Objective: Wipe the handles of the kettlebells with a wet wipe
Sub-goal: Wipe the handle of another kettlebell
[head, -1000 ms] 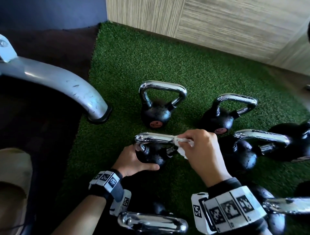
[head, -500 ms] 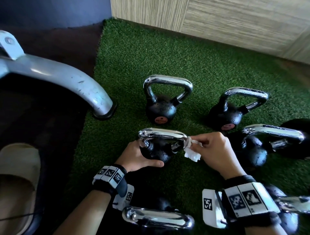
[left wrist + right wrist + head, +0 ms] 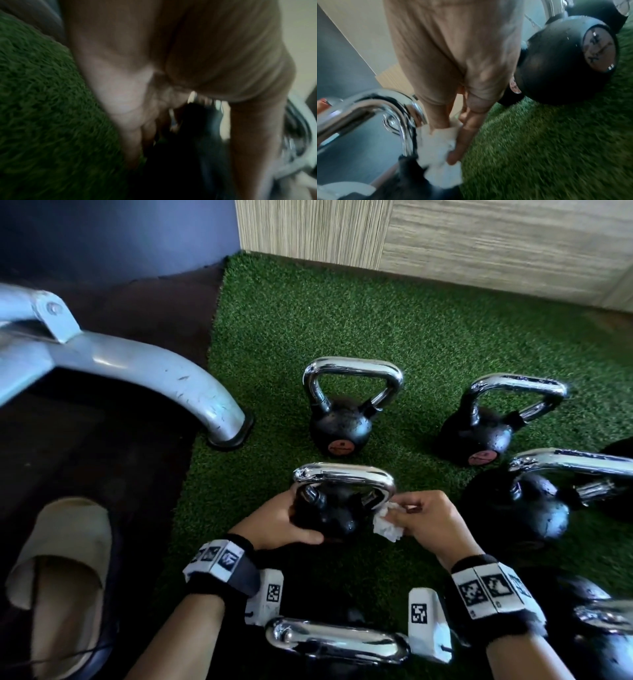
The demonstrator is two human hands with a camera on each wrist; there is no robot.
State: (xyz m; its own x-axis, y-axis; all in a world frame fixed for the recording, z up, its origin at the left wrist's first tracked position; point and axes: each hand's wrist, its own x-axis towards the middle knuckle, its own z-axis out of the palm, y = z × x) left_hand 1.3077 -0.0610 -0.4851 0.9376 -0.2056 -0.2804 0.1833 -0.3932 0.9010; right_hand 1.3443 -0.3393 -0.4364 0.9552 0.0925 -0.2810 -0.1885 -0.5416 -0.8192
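A black kettlebell point(image 3: 334, 513) with a chrome handle point(image 3: 342, 474) stands on green turf in the head view. My left hand point(image 3: 274, 520) grips its black body from the left side, thumb along the front. My right hand point(image 3: 424, 520) pinches a crumpled white wet wipe point(image 3: 387, 523) against the right leg of the handle. In the right wrist view the wet wipe point(image 3: 436, 146) is pressed to the chrome handle point(image 3: 399, 121) just above the black body. The left wrist view is blurred, showing palm, turf and a dark shape.
Several more chrome-handled kettlebells stand around: two behind point(image 3: 342, 422) point(image 3: 479, 433), one at right point(image 3: 524, 508), others near the bottom edge point(image 3: 335, 642). A grey machine leg point(image 3: 191, 392) meets the turf point(image 3: 342, 320) at left. A beige slipper point(image 3: 61, 559) lies lower left. A wood-panel wall point(image 3: 445, 241) is behind.
My right hand has slid the wipe from the top bar of the handle to its right corner and down the right leg. The left hand has stayed on the kettlebell's body.
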